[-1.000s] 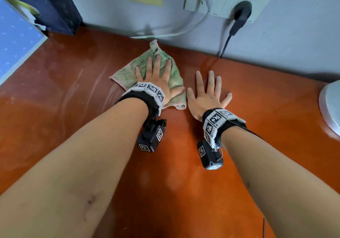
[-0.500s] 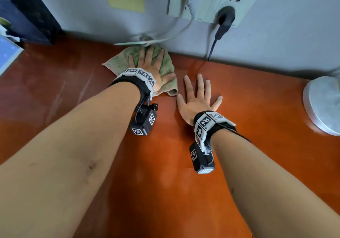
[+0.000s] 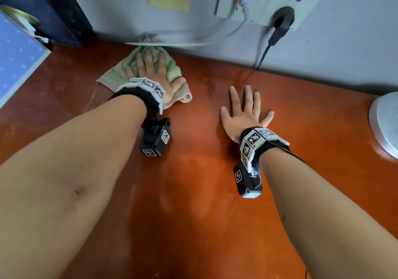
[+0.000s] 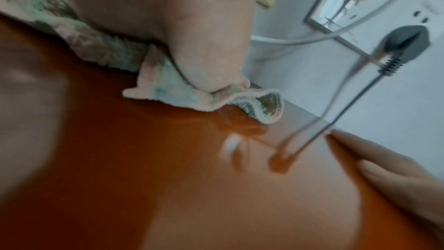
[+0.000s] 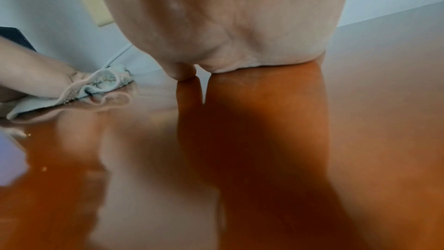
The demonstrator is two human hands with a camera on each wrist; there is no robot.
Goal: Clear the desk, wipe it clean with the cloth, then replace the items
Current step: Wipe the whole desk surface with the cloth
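Note:
A green and pink cloth (image 3: 172, 69) lies flat on the glossy orange-brown desk (image 3: 193, 181), right against the back wall. My left hand (image 3: 150, 67) presses on it with straight fingers, which reach the wall edge. In the left wrist view the cloth (image 4: 168, 90) bunches under my palm. My right hand (image 3: 245, 110) lies flat on the bare desk to the right of the cloth, fingers spread, holding nothing. In the right wrist view the cloth (image 5: 96, 86) shows at the left under my left hand.
A wall socket (image 3: 269, 0) holds a white plug with its cable (image 3: 193, 42) sagging above the cloth and a black plug (image 3: 282, 20) with its cord. A dark box (image 3: 53, 13) and a blue panel (image 3: 17, 63) stand at back left. A white round base (image 3: 385, 123) sits at right.
My left hand has pushed the cloth away from me until it reaches the wall under the white cable. My right hand has stayed flat on the desk.

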